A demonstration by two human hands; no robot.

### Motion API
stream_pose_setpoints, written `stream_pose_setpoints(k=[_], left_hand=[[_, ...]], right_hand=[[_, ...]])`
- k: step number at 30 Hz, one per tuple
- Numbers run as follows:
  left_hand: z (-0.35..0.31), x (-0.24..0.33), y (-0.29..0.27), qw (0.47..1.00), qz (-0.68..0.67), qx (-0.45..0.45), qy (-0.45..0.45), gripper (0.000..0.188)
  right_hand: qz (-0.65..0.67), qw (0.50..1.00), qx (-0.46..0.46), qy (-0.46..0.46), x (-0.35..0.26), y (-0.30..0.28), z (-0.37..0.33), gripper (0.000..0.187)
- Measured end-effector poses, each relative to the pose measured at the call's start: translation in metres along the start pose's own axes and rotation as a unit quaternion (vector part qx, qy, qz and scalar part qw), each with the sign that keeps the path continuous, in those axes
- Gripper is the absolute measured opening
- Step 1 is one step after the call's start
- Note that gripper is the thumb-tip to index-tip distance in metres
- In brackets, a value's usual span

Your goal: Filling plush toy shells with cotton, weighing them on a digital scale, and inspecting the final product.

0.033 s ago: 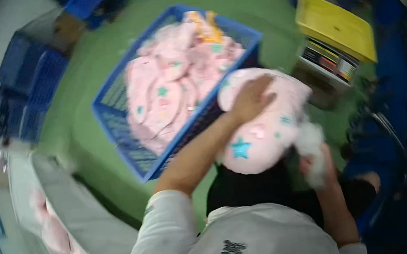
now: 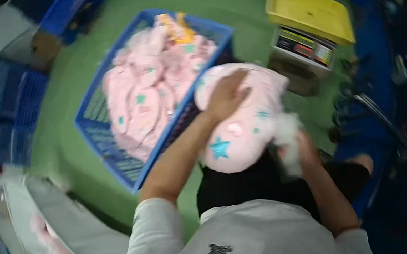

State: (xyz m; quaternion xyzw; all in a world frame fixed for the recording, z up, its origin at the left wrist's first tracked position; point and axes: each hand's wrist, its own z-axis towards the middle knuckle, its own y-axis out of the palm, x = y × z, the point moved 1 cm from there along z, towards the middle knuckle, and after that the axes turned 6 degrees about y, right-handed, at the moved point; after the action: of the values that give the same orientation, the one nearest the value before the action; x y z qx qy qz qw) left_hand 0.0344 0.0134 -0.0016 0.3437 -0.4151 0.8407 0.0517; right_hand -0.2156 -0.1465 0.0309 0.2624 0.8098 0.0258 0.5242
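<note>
A plump pink stuffed piece with blue and green stars rests across my lap. My left hand lies over its upper part, fingers stretched out and pressing on the fabric. At the piece's right side, my right hand is closed on a clump of white fluffy stuffing, which touches or adjoins the pink fabric. Motion smears the right fingers and the clump, and any opening in the piece there is hidden.
A blue crate heaped with limp pink star-patterned pieces stands on the left. Beyond to the right, a yellow tray tops a scale-like box. A grey-white trough with pink pieces lies lower left. Metal machine parts stand at right.
The whole view has shifted, so the crate, tray and pink piece appear farther left and slightly higher. Both hands keep nearly the same places on the piece and the stuffing.
</note>
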Motion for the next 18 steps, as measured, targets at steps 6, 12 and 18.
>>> stream_pose_setpoints(k=[6, 12, 18], left_hand=[[0.036, 0.02, 0.024, 0.994, -0.06, -0.094, -0.006, 0.054], [0.038, 0.03, 0.021, 0.991, -0.036, -0.124, -0.034, 0.057], [0.041, 0.053, 0.02, 0.972, -0.02, -0.197, -0.126, 0.059]], right_hand=[[-0.153, 0.973, 0.171, -0.022, 0.02, -0.024, 0.049, 0.022], [-0.444, 0.836, 0.099, -0.307, 0.015, -0.006, 0.034, 0.029], [-0.511, 0.844, 0.081, -0.141, 0.01, -0.012, 0.091, 0.031]])
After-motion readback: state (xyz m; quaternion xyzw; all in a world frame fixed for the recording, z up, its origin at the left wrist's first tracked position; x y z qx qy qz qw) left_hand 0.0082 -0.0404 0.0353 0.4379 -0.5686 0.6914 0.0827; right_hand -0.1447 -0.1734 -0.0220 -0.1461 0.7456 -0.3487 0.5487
